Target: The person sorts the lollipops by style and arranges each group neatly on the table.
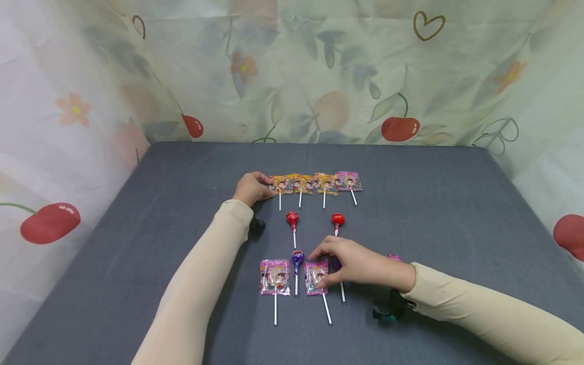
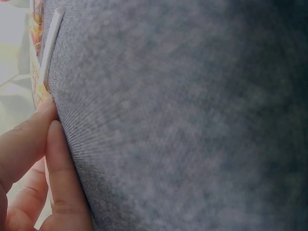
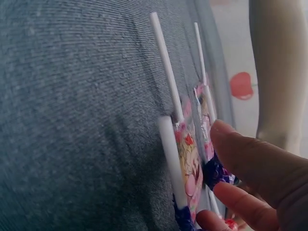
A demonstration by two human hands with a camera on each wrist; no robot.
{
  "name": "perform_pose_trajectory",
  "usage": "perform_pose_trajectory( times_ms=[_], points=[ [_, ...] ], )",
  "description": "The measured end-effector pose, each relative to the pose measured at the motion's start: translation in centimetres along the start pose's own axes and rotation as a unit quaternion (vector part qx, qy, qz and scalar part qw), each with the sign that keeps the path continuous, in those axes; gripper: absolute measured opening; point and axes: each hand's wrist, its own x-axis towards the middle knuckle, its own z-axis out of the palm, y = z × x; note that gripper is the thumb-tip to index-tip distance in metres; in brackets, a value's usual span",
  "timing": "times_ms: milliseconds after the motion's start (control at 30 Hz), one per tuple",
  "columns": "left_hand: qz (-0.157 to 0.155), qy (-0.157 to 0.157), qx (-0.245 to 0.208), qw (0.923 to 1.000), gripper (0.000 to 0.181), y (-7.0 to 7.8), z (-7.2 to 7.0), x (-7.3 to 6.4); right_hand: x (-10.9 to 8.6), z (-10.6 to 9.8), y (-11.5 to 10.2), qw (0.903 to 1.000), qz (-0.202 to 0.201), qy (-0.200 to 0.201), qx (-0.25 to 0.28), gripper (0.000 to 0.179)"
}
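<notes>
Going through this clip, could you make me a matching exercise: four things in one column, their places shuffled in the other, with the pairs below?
Things:
1. Left hand
2. Right hand
3. Two red lollipops
4. Pink-wrapped lollipop farthest from the person

Places, as the head view shows them:
A. Right end of the back row
B. By the front row, thumb overlapping a pink wrapper
C. Between the back and front rows
D. Left end of the back row

Pairs: 1-D; 2-B; 3-C; 4-A
</notes>
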Motion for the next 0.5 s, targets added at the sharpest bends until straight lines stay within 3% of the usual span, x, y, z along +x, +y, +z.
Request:
perform_pose_trajectory(
  times_ms=[233,500],
  points=[
    [-0.005,0.006,-0.006,1.0,0.031,0.08,0.03,-0.02,-0.08,0.51,-0.44,0.9991,0.001,0.0,-0.043,0.052],
    [-0.004,0.005,-0.002,1.0,0.032,0.09,0.09,0.09,0.05,0.92,-0.89,0.9977,0.035,-0.01,-0.056,0.054]
  ],
)
